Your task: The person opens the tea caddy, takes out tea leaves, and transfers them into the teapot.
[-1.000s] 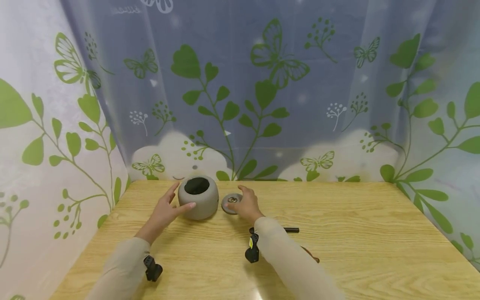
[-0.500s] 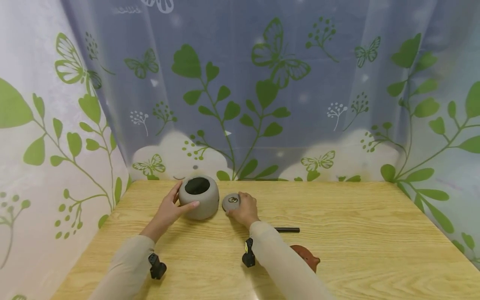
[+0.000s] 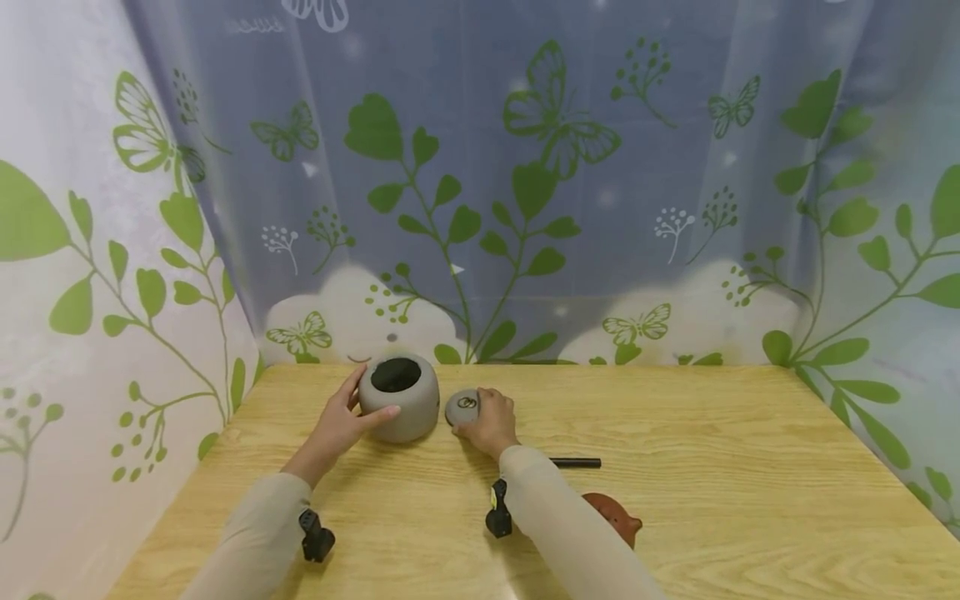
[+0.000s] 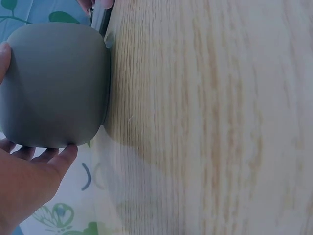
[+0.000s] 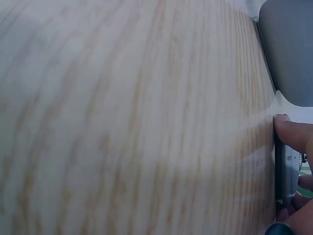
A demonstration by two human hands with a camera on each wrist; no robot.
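Note:
A rounded grey jar (image 3: 408, 423) with a wide dark opening stands near the table's back edge. My left hand (image 3: 333, 432) holds its left side, the thumb across the front and the fingers behind. The left wrist view shows the jar's smooth wall (image 4: 56, 83) between thumb and fingertips. Just right of the jar lies a flat grey round lid (image 3: 460, 408) with small metal rings on top. My right hand (image 3: 491, 423) grips the lid by its edge. In the right wrist view the thumb presses the lid's rim (image 5: 287, 164), with fingers at the opposite edge.
Right of my right wrist lies a thin black rod (image 3: 581, 462), partly behind the sleeve. Nearer me, a reddish-brown rounded object (image 3: 615, 518) with a small knob is half hidden by the forearm. A printed curtain (image 3: 525, 250) hangs behind the wooden table (image 3: 712, 467).
My right hand has gone from spread over the lid to gripping its edge. The right forearm shifted left, uncovering more of the reddish-brown object. My left hand settled slightly closer round the jar.

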